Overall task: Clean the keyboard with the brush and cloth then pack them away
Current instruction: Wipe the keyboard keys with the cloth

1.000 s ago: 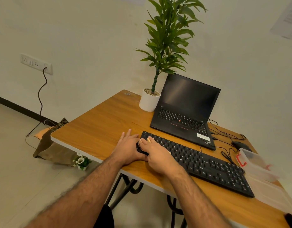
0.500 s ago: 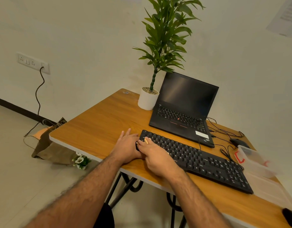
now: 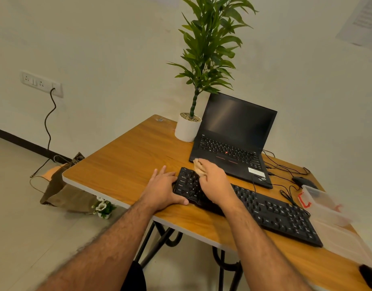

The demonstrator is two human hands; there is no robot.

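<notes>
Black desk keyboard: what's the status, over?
Left hand steadies black keyboard at its left end. Right hand holds tan brush over upper-left keys. Nothing in the way.

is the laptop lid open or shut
Open. The laptop lid stands raised behind its exposed keys, with the dark screen facing the person.

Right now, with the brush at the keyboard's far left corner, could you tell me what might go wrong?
1. The brush flicks toward the open laptop, so dust may land on it.
2. The keyboard lies near the table's front edge; the left hand braces only one end, so it may pivot.
</notes>
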